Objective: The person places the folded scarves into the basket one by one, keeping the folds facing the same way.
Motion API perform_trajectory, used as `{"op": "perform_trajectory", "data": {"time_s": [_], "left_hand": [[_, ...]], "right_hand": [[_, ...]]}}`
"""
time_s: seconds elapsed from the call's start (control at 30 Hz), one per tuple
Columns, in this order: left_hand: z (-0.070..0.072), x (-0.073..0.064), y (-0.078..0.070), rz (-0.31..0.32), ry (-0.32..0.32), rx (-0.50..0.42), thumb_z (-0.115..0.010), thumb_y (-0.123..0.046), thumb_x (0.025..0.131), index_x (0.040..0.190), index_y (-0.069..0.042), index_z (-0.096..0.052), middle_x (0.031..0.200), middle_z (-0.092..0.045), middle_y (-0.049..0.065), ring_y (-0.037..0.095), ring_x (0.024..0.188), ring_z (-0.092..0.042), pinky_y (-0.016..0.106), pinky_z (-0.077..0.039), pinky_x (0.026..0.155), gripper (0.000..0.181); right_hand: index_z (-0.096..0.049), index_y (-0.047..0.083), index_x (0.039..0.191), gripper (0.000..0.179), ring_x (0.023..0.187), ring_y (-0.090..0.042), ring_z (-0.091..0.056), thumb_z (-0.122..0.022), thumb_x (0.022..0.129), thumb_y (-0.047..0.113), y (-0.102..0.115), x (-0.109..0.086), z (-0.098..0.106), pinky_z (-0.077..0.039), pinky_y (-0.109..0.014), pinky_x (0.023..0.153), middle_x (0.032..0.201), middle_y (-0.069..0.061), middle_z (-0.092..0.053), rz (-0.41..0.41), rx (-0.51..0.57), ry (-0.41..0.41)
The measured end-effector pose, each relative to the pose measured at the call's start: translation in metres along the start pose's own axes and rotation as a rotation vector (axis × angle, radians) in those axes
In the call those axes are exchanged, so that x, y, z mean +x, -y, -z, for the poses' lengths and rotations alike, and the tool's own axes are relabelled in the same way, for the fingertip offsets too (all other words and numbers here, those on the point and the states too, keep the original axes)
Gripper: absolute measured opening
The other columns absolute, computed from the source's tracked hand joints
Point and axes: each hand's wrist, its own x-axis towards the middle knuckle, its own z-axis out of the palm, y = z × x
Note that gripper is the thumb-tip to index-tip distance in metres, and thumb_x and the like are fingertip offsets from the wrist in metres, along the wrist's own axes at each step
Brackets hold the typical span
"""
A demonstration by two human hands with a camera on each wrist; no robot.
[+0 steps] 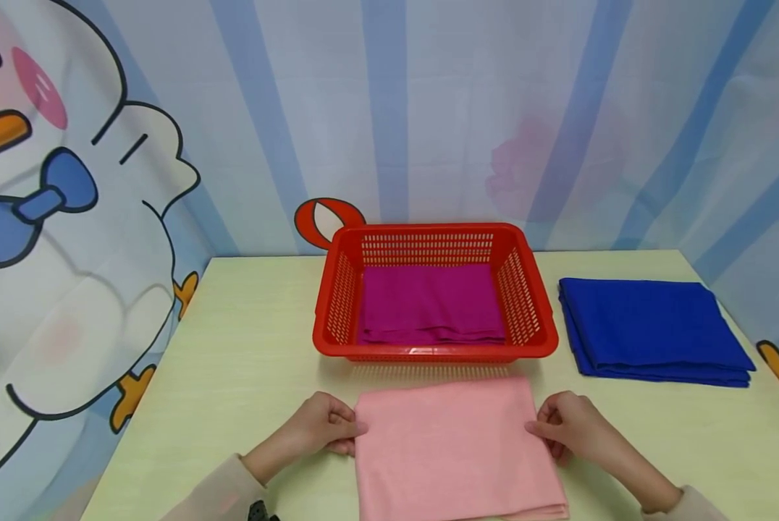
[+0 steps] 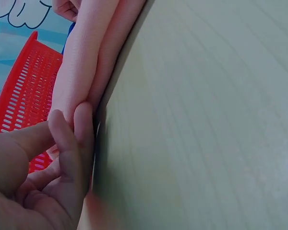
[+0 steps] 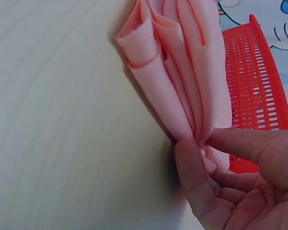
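Observation:
A folded pink cloth (image 1: 451,449) lies on the table in front of the basket, its near edge partly cut off by the head view. My left hand (image 1: 331,425) pinches its left edge between thumb and fingers. On the opposite side, my right hand (image 1: 568,427) pinches the right edge. Several stacked layers of the pink cloth (image 3: 182,72) show at that edge in the right wrist view. From the left wrist, the cloth (image 2: 81,62) appears as thick rounded folds between the fingertips.
Behind the cloth stands a red plastic basket (image 1: 435,353) with a folded magenta cloth (image 1: 431,304) inside. A folded blue cloth (image 1: 657,325) lies at the right of the pale table (image 1: 253,325). A printed curtain (image 1: 455,108) hangs along the table's back.

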Motion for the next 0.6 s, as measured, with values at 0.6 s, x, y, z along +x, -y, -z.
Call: {"op": "perform_trajectory", "data": {"time_s": [0.6], "left_hand": [[-0.003, -0.0032, -0.0038, -0.12, -0.005, 0.145, -0.07, -0.009, 0.094, 0.079, 0.004, -0.067, 0.063, -0.064, 0.007, 0.01, 0.053, -0.055, 0.02, -0.051, 0.05, 0.02]], "right_hand": [[-0.056, 0.005, 0.073, 0.023, 0.045, -0.017, -0.057, -0.072, 0.09, 0.007, -0.0039, -0.0022, -0.0059, -0.05, -0.028, 0.042, 0.055, -0.001, -0.056, 0.082, 0.007, -0.027]]}}
